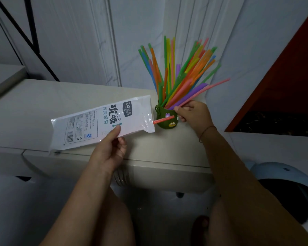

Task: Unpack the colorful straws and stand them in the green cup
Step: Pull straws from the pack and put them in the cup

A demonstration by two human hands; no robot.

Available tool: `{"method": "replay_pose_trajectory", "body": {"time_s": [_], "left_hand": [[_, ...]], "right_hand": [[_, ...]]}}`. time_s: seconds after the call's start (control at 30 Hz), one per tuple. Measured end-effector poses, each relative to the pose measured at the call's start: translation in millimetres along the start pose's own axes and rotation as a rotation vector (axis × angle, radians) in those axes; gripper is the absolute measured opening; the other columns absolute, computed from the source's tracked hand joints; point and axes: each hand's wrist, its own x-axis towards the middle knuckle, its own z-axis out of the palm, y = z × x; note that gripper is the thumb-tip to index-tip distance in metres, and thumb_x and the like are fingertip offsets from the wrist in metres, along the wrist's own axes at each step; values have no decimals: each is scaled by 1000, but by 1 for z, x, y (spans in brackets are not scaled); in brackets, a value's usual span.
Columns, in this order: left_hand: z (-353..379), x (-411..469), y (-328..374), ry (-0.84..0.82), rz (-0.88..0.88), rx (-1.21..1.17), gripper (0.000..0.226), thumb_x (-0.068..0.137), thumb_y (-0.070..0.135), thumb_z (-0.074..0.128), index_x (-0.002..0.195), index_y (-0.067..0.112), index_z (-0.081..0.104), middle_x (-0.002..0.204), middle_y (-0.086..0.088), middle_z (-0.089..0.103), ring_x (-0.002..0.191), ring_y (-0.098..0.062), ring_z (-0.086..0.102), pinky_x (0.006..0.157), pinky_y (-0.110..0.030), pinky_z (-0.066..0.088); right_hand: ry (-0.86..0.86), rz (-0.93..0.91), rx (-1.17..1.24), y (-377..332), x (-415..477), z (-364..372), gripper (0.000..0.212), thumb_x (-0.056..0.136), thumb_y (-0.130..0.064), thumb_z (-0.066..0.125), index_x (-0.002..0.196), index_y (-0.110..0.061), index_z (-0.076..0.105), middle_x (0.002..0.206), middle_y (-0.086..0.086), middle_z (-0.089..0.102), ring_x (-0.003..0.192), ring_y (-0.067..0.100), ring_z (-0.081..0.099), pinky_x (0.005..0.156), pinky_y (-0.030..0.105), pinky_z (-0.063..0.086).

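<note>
Wall (135,32) close behind green cup (164,119), straws (178,75).

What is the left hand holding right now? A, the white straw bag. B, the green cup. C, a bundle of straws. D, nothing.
A: the left hand pinches the white bag by its lower edge, with a red straw poking out of the bag's open end towards the cup.

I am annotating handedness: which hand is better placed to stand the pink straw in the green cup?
Right. The right hand already grips the pink straw beside the green cup. The left hand holds the straw package.
</note>
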Motion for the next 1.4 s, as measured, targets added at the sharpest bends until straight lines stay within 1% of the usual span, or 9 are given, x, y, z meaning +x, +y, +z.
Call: {"method": "replay_pose_trajectory", "body": {"time_s": [0.2,0.3,0.37,0.47,0.57,0.67,0.87,1.07,1.4], "left_hand": [[5,-3,-4,-3,-7,3,18,88,3,60,80,18,63,66,5,71,66,-5,61,46,-9,46],[7,-4,-9,-19,-26,42,25,88,3,61,69,16,70,67,3,69,62,-4,59,45,-9,46],[10,-5,-14,-23,-34,81,28,87,3,62,62,14,71,65,3,67,62,-4,56,44,-9,46],[12,-6,-19,-30,-31,153,11,85,6,65,76,12,64,68,2,65,63,-5,53,44,-11,47],[8,-4,-16,-18,-5,199,7,83,10,68,79,12,63,73,2,59,56,-3,52,45,-11,47],[2,-2,-11,4,14,198,7,84,11,68,80,13,63,76,3,57,61,-3,50,45,-10,47],[2,-2,-14,23,9,173,10,85,9,67,77,13,62,69,4,59,48,-1,52,45,-11,47],[10,-5,-24,3,-33,188,9,83,9,69,78,12,62,58,5,59,47,-1,52,44,-11,48],[3,-1,-15,56,-21,204,11,83,8,69,76,11,60,48,6,56,40,-2,50,41,-11,46]], "right_hand": [[86,101,150,0,-20,-7,16,85,-21,65,88,-9,56,64,6,59,48,8,52,48,20,43],[-20,172,386,-4,-48,0,22,93,-27,53,82,-9,59,61,3,52,47,7,44,47,20,36],[-129,238,567,-6,-64,9,19,94,-24,50,88,-10,61,60,0,51,49,6,42,46,18,34],[-162,246,680,-3,-71,20,13,93,-11,52,94,-3,62,59,0,48,48,4,40,44,15,33],[-8,272,656,0,-69,13,11,89,-5,57,80,-3,63,58,4,47,46,4,42,45,15,34],[36,240,641,2,-67,-4,16,88,-9,59,73,-5,63,58,4,48,51,7,43,49,19,38],[46,270,843,-8,-70,-15,14,91,-5,54,82,-3,64,70,4,53,53,4,53,54,13,47],[-102,210,786,-11,-82,13,13,92,-2,51,91,1,64,78,11,58,62,7,57,63,18,52],[166,110,600,-23,-59,-42,10,91,-7,54,91,0,62,67,5,63,58,6,64,60,17,54]]}}
